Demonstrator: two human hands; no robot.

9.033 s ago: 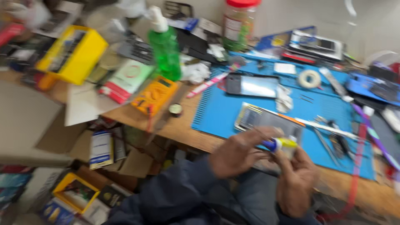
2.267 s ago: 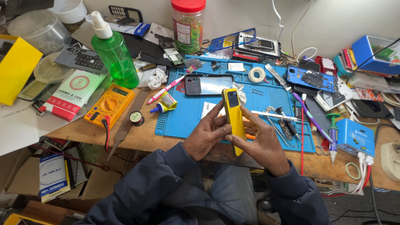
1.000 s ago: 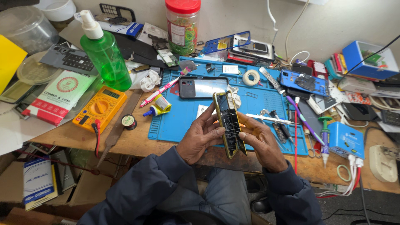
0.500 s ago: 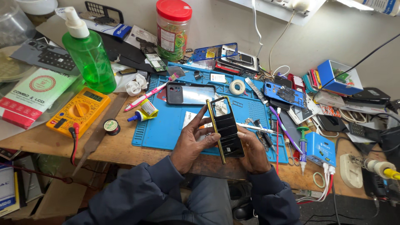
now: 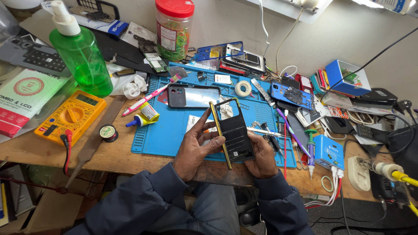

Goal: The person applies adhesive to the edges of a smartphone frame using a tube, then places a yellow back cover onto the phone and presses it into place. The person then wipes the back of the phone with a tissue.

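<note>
A yellow-framed phone body (image 5: pixel 233 132) with a dark inner face is held upright over the front edge of the blue work mat (image 5: pixel 174 130), between both hands. The left hand (image 5: pixel 196 148) has its grip closed on the left yellow edge, the thumb on the dark face and one finger stretched up along the side. The right hand (image 5: pixel 262 156) has its grip closed on the lower right edge, with the thumb on the face.

On the mat behind the phone body lies a black phone back cover (image 5: pixel 192 95), and near it a roll of tape (image 5: pixel 243 88). To the left, on the wooden surface (image 5: pixel 117 156), are a pink toothbrush (image 5: pixel 146 98), a small glue tube (image 5: pixel 143 117), a yellow multimeter (image 5: pixel 72 116) and a green spray bottle (image 5: pixel 80 54). A jar with a red lid (image 5: pixel 174 28) stands at the back.
</note>
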